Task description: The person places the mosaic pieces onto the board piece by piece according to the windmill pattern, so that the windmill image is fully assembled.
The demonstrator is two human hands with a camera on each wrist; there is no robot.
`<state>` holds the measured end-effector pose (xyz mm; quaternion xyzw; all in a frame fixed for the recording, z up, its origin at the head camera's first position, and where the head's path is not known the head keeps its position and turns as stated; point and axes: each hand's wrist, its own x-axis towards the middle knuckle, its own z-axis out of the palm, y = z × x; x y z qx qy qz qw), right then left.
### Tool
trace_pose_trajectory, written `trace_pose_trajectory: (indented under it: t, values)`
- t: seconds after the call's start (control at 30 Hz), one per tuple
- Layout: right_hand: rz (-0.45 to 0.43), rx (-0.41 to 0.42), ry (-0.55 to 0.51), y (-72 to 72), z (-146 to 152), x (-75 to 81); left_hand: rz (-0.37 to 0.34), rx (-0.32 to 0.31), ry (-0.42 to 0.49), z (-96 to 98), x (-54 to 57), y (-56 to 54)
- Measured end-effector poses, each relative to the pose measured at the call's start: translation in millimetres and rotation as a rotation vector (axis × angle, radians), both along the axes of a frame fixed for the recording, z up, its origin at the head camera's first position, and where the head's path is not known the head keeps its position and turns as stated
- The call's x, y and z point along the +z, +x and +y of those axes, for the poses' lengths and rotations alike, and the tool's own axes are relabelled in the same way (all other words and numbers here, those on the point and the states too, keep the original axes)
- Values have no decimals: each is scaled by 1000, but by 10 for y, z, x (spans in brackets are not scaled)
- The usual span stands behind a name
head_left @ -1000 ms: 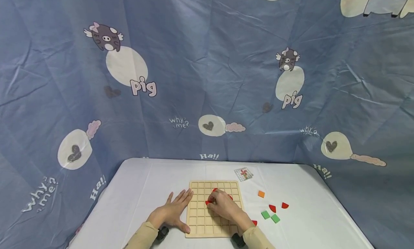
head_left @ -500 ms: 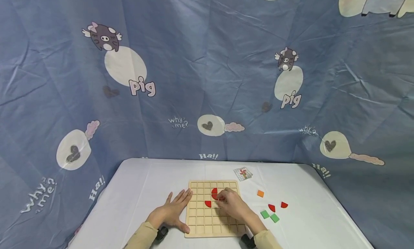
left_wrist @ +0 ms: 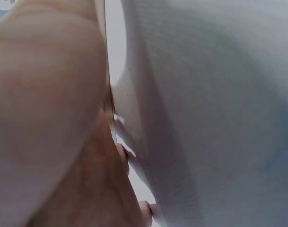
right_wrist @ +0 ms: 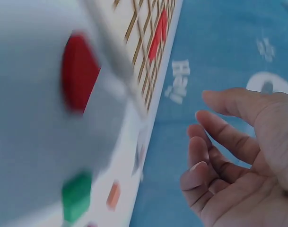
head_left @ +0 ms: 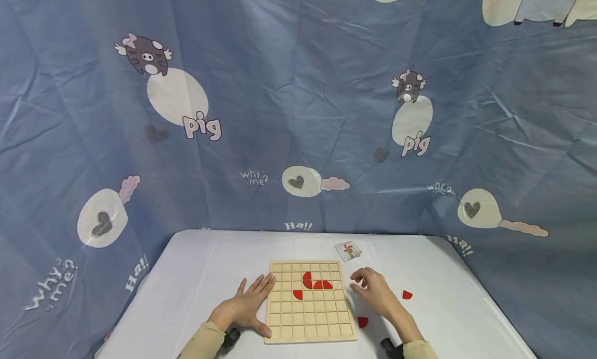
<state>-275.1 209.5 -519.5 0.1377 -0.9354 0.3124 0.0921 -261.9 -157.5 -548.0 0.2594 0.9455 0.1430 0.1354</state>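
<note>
My left hand (head_left: pixel 247 304) rests at the left edge of a wooden grid board (head_left: pixel 322 317), its fingers spread and thumb near the lower corner. Several red quarter-circle tiles lie on the board: a stacked pair (head_left: pixel 307 280), a side-by-side pair (head_left: pixel 323 285) and a single tile (head_left: pixel 297 295) below left. Over the table right of the board is my right hand (head_left: pixel 375 291), fingers loosely bent, a gap between thumb and fingertips and nothing held. A green tile (right_wrist: pixel 76 196) and an orange tile (right_wrist: pixel 113 195) appear in the right wrist view; the hand covers them in the head view.
Right of the board, one red tile (head_left: pixel 363 322) lies near its lower corner and another red tile (head_left: pixel 407 295) farther out. A printed pattern card (head_left: pixel 347 250) sits beyond the board's back right corner. A blue patterned curtain (head_left: pixel 261 115) hangs behind the white table.
The right hand has left the red tiles on the board and moved right over the table, uncovering the middle of the board. My left hand keeps its place.
</note>
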Motion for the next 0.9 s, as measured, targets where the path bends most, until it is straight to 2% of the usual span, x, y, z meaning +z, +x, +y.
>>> trace_pose_trajectory:
  t: [0.1,0.4,0.7,0.9]
  values:
    - [8,-67,4,4,187,12,7,0,-4,-5,-12,-7]
    - [-37,-188,16,21,728,28,6,-7,2,-15,-10,-12]
    - [-45,-238,42,81,1103,-9,1,-9,9,-15,-6,-19]
    - [-117,-271,37,91,1267,-79,-12,-3,9,-15,-8,-9]
